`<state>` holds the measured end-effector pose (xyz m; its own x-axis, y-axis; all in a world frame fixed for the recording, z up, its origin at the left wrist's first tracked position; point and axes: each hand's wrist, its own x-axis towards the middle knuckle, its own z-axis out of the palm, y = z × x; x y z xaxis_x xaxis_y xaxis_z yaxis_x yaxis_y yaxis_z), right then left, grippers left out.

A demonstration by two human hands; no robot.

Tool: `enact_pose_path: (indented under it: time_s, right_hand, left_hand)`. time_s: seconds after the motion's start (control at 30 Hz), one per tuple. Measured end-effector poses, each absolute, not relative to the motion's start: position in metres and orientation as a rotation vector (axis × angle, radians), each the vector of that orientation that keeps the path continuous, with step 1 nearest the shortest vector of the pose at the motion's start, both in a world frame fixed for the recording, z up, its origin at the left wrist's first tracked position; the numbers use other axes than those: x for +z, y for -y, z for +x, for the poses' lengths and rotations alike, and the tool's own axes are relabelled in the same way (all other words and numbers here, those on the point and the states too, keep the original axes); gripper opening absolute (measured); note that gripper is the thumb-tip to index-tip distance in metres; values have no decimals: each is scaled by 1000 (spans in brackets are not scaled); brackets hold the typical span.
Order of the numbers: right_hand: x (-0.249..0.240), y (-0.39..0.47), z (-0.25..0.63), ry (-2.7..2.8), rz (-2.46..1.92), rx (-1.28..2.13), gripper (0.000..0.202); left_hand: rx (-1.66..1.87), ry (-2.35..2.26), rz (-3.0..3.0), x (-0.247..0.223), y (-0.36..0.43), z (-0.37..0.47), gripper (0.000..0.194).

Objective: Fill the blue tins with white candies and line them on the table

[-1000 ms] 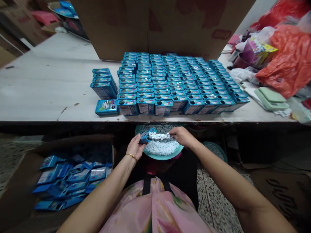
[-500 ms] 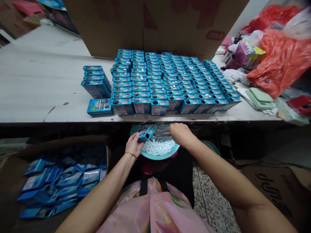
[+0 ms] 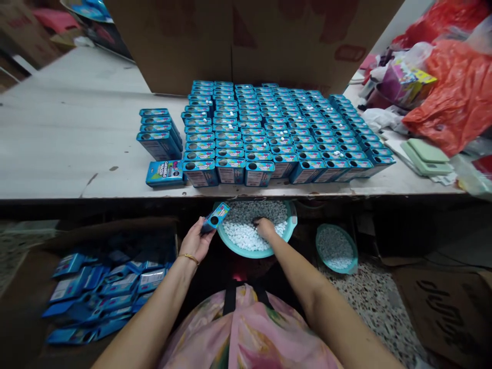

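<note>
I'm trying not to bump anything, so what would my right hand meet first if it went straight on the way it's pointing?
Most likely the pellets: your right hand points forward, left and apparently down into them, inside the basin. Depth is unclear.

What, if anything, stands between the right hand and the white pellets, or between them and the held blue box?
Nothing visible. The right hand is down at the white pellets, and the left hand holds the blue box by the left rim of the teal basin, the box's round opening showing.
</note>
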<state>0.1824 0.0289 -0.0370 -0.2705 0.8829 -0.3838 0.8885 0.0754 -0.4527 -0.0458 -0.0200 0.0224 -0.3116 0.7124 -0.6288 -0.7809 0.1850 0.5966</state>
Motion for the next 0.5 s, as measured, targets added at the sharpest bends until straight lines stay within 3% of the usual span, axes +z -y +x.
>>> enact_pose_path:
  time_s: [0.2,0.5]
  right_hand:
    - [-23,-33,216,-2353,1907,-1219,29]
    - [89,-33,253,-2534,1811,-1348,27]
  left_hand:
    - [1482,-1185,-55,28,17,-43,4]
    - [1450,-1194,-13,38,16,-3,8]
